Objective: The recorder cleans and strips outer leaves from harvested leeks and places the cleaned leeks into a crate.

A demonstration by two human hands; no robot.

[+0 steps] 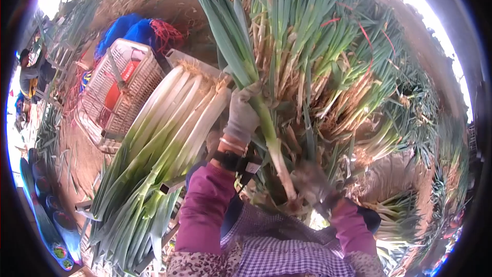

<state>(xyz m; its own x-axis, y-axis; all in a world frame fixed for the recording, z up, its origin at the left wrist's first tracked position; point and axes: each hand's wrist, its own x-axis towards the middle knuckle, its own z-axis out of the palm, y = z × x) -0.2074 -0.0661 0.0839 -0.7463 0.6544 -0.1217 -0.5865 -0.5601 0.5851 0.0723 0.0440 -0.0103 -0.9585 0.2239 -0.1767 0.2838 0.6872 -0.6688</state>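
Note:
My left hand (pixel 242 113), in a pale work glove, is closed around the stem of a large green onion (pixel 267 128). Its long green leaves rise toward the top of the view, and its brownish root end points down between my arms. Close to that root end is my right hand (pixel 316 187), smeared by motion, so its fingers do not show clearly. Left of my left hand lies a neat bundle of large green onions (pixel 174 107), white stems and roots toward the top, on a metal stand (pixel 173 184) partly hidden beneath them.
A large heap of untrimmed green onions (pixel 312 46) fills the far right side. A plastic basket (pixel 115 92) with red items stands at the left, beside blue netting (pixel 125 30) and red strings (pixel 166 36). Another person (pixel 36 72) is at the far left.

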